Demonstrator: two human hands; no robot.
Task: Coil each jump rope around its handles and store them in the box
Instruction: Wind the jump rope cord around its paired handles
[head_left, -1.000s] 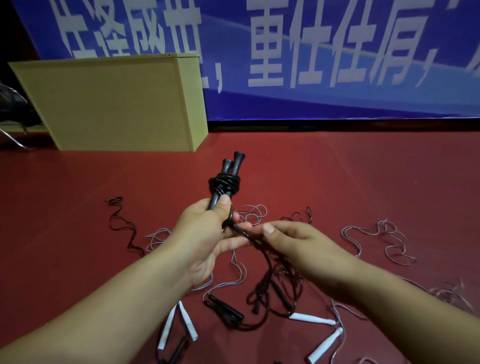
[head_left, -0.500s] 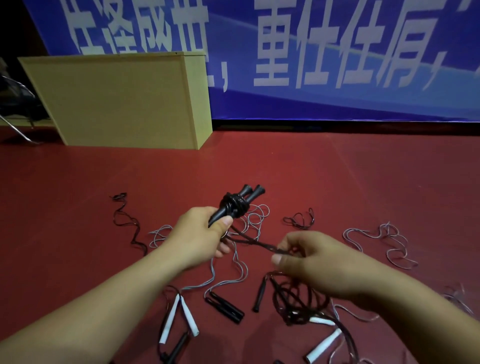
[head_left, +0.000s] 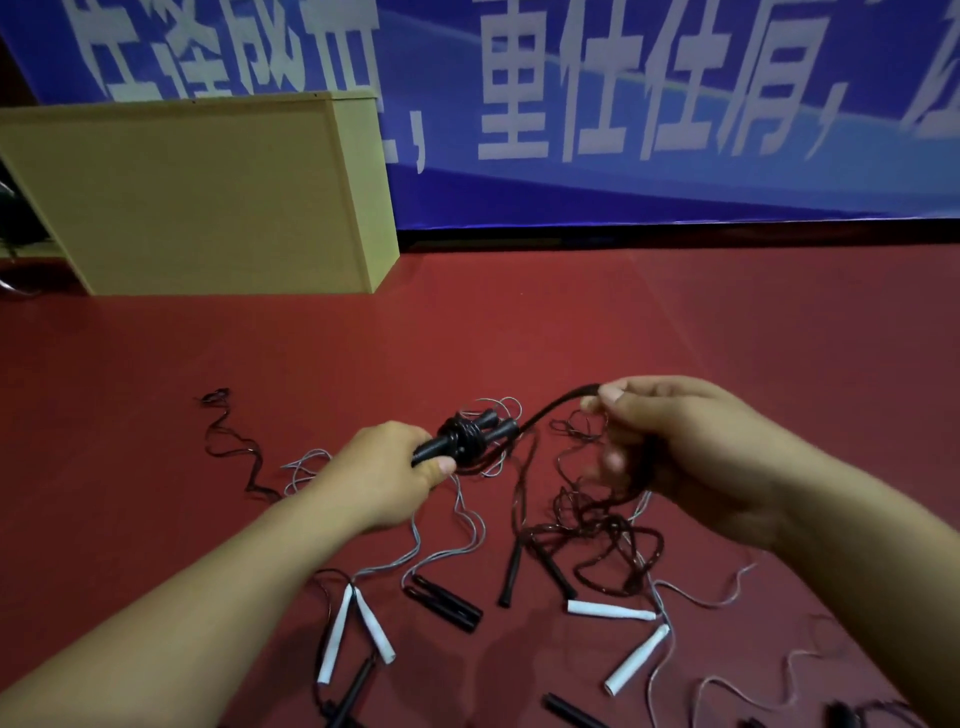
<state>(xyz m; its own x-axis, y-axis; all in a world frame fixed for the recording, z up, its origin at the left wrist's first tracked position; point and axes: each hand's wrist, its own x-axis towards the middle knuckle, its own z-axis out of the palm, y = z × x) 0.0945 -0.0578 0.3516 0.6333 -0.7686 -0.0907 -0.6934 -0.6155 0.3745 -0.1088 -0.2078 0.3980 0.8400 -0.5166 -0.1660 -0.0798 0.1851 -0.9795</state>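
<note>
My left hand (head_left: 387, 475) grips a pair of black jump-rope handles (head_left: 470, 439) lying nearly level, with several turns of black rope wound round their middle. From the coil the black rope (head_left: 550, 410) runs up and right to my right hand (head_left: 691, 447), which pinches it between thumb and forefinger; the slack hangs down in a tangle (head_left: 597, 530) onto the floor. A tan box (head_left: 197, 197) stands at the back left on the red floor.
Loose ropes lie on the red floor below my hands: white handles (head_left: 343, 634) at left, white handles (head_left: 613, 610) at right, black handles (head_left: 441, 603) between them, grey cords (head_left: 457, 535) winding about. A blue banner (head_left: 623, 114) covers the back wall.
My left hand lowered and tipped the handles from upright to nearly level. My right hand pulled the rope up and to the right, away from the handles.
</note>
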